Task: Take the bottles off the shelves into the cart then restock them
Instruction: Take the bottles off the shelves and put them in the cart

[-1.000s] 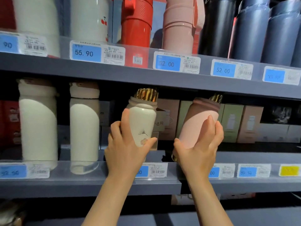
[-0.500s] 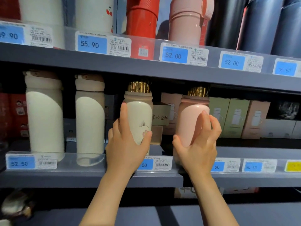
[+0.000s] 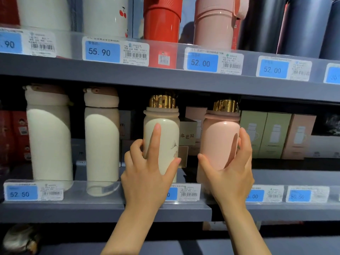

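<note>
Fingers [image 3: 156, 137] of L hand [image 3: 147, 177] curl round the cream bottle [image 3: 161, 142]: index straight up the front, thumb on the R flank, other fingers wrapped round the L side. R hand [image 3: 230, 173] cups the pink bottle [image 3: 219, 142], thumb on its L flank, fingers round the R side toward the back.

Both bottles stand approx upright, long axis 12–6 o'clock, gold caps at 12, on the middle shelf [image 3: 73, 210] just behind the price-tag rail [image 3: 185, 194]. Pink bottle sits at 3 o'clock of cream one, near but apart. Whether the bases are fully down can't tell; hands and rail hide them.

Key relation: each bottle lies directly at 12 o'clock of its own hand, w/ grip low on the body. Judged step: restocking, bottles seated, so next prob. a release and pull back toward 6. Risk: top-heavy caps tipping; caps sit close under the upper shelf [image 3: 165, 78].

Two taller cream bottles [image 3: 49, 144] stand at 9 o'clock.
</note>
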Motion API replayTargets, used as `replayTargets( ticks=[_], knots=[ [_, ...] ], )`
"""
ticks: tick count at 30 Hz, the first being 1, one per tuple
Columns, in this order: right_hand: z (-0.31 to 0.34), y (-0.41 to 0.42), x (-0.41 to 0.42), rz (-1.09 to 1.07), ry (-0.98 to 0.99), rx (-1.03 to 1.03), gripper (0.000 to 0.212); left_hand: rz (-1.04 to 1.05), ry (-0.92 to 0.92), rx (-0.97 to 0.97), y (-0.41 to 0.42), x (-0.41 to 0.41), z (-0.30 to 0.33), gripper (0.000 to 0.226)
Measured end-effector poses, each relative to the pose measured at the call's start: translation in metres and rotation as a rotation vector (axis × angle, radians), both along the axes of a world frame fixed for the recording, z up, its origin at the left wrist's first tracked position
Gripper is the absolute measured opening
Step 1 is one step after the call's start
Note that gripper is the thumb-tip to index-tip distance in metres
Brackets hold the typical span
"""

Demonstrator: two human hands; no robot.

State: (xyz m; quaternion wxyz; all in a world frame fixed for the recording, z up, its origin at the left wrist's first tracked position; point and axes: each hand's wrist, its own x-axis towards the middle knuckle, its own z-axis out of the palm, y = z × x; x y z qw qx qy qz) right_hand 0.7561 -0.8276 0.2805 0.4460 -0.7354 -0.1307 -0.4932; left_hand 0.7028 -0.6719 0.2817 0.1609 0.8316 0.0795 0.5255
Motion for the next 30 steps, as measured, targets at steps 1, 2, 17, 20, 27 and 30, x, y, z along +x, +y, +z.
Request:
replayTargets(
  ticks=[1, 2, 17, 20, 27, 30],
  knots=[
    [0.0, 0.0, 0.0, -0.003, -0.003, -0.01, 0.1, 0.012, -0.007, 0.008, 0.0, 0.001, 0.0, 0.085],
    [0.0, 0.0, 0.0, -0.007, -0.007, -0.018, 0.1, 0.018, -0.01, 0.012, 0.0, 0.001, -0.001, 0.085],
    [0.001, 0.002, 0.001, -0.102, -0.014, -0.102, 0.102, 0.075, -0.021, 0.072, 0.001, 0.003, -0.006, 0.083],
    [0.001, -0.001, -0.003, -0.102, -0.019, -0.098, 0.102, 0.09, -0.017, 0.085, 0.002, 0.003, -0.006, 0.085],
    [-0.046, 0.013, -0.053, 0.186, -0.213, -0.13, 0.06, -0.033, -0.162, 0.148, 0.006, -0.041, -0.046, 0.067],
    [-0.081, 0.035, -0.079, 0.415, -0.231, -0.155, 0.045, 0.024, -0.269, 0.1, 0.015, -0.075, -0.077, 0.047]
  ],
)
